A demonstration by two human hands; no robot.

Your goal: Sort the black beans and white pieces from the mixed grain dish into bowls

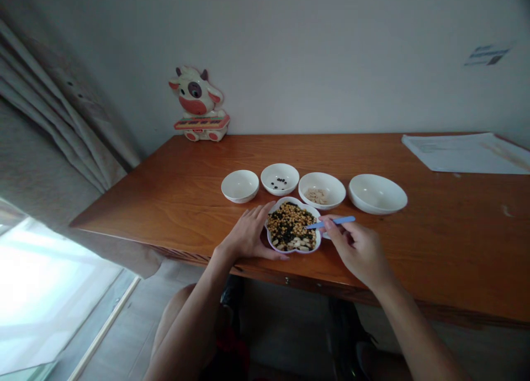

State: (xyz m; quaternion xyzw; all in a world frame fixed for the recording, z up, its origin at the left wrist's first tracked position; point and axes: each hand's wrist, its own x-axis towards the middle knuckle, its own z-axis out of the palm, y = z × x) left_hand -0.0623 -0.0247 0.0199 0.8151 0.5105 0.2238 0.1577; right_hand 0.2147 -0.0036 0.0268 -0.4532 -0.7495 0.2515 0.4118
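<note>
A flower-shaped white dish (pixel 270 242) full of mixed yellow, dark and pale beans sits near the table's front edge. My left hand (pixel 248 234) lies flat and open against the dish's left side, fingers spread along its rim. My right hand (pixel 358 251) is closed in a pinch on blue tweezers (pixel 331 223), whose tips reach into the beans. Behind the dish stand several white bowls in a row: an empty one (pixel 239 185), one with a few black beans (pixel 280 179), one with pale beans (pixel 322 190), and a larger empty one (pixel 377 194).
The wooden table (pixel 434 232) runs against a white wall. A cow-shaped toy (pixel 199 106) stands at the back left. Papers (pixel 467 152) lie at the back right. Curtains (pixel 53 121) hang left, above a bright window. My knees show under the table edge.
</note>
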